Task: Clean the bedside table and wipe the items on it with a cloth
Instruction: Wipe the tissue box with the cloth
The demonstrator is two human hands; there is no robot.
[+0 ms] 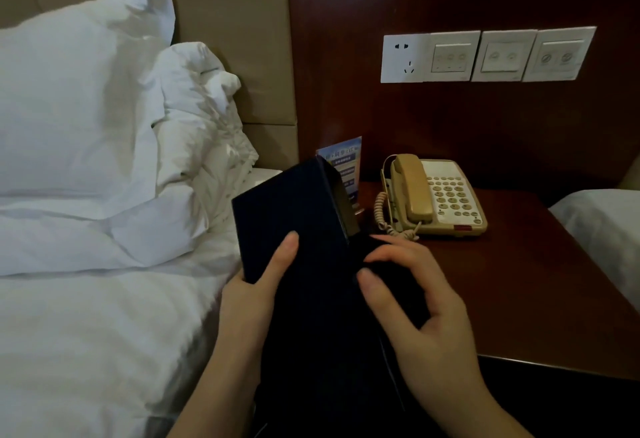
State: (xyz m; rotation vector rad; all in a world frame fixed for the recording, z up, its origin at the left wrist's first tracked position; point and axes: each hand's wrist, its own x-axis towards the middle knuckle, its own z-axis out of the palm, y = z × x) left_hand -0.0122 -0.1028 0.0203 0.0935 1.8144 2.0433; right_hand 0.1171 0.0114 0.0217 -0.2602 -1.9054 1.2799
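A dark navy box (294, 216), rectangular with a matte face, is held tilted above the front left corner of the bedside table (540, 285), its upper end leaning toward the wall and one narrow side turned to the right. A dark cloth (388, 285), nearly black and hard to separate from the shadow, lies bunched against the box's lower right side. The table is a glossy reddish-brown wood set between two beds. At its back stands a beige corded telephone (436, 195), handset in its cradle, coiled cord at its left. A blue printed card (344, 167) stands upright behind the box, partly hidden.
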